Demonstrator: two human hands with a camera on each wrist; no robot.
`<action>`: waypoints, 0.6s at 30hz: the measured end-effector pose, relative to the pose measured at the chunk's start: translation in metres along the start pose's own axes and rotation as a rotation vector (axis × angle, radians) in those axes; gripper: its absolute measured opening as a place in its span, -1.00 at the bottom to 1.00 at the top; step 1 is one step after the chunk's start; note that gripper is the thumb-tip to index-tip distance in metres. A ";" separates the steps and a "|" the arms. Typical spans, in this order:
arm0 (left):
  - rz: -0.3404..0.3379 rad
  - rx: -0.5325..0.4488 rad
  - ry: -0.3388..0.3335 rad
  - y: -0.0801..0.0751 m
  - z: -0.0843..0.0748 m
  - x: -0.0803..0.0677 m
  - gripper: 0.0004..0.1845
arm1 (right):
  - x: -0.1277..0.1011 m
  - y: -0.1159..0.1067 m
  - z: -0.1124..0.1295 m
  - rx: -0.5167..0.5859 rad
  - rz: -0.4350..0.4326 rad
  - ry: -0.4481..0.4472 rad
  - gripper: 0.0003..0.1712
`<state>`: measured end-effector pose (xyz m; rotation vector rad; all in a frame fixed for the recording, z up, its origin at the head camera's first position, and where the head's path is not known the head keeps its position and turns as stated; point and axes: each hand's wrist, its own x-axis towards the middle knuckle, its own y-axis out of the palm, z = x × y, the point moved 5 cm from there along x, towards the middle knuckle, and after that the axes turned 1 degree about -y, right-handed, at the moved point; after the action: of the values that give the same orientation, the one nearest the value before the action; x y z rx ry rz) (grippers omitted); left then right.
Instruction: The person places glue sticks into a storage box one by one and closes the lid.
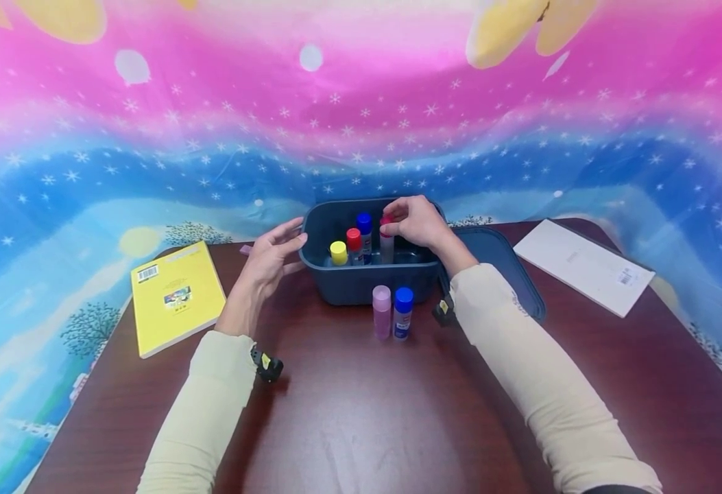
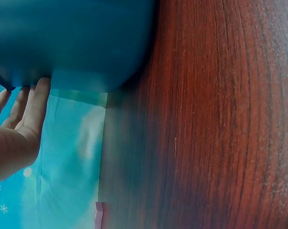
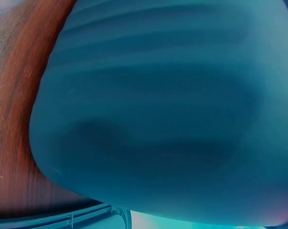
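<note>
Four sticks in bin: yellow, red, blue, and the pink-capped glue stick [image 1: 386, 240], upright in the blue bin [image 1: 361, 283] mid-desk.
Right hand [image 1: 415, 219]: pinching that stick's cap, apparently seating it.
Left hand [image 1: 272, 257]: fingers straight, steadying the bin's left wall.
Next: probably the two glue sticks [image 1: 393, 312] just in front.

Dark wooden table [image 1: 348, 412] carrying a blue bin [image 1: 361, 283]; two glue sticks [image 1: 393, 312] before it, lid [image 1: 502, 264] right, yellow book [image 1: 175, 296] left, white paper [image 1: 583, 264] far right.
</note>
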<state>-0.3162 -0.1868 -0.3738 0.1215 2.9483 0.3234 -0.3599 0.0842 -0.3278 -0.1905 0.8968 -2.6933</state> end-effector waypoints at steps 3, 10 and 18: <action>-0.001 0.001 -0.002 0.000 0.000 0.000 -0.42 | -0.001 -0.005 0.001 0.033 -0.018 -0.024 -0.52; -0.001 0.006 -0.009 0.000 -0.001 0.000 -0.42 | -0.009 -0.018 0.009 0.083 -0.059 -0.084 -0.48; -0.003 0.005 -0.014 -0.001 -0.001 0.001 -0.41 | -0.024 -0.030 0.015 0.088 -0.043 -0.150 -0.45</action>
<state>-0.3171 -0.1879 -0.3736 0.1199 2.9348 0.3141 -0.3412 0.1062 -0.2986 -0.3903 0.7367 -2.7087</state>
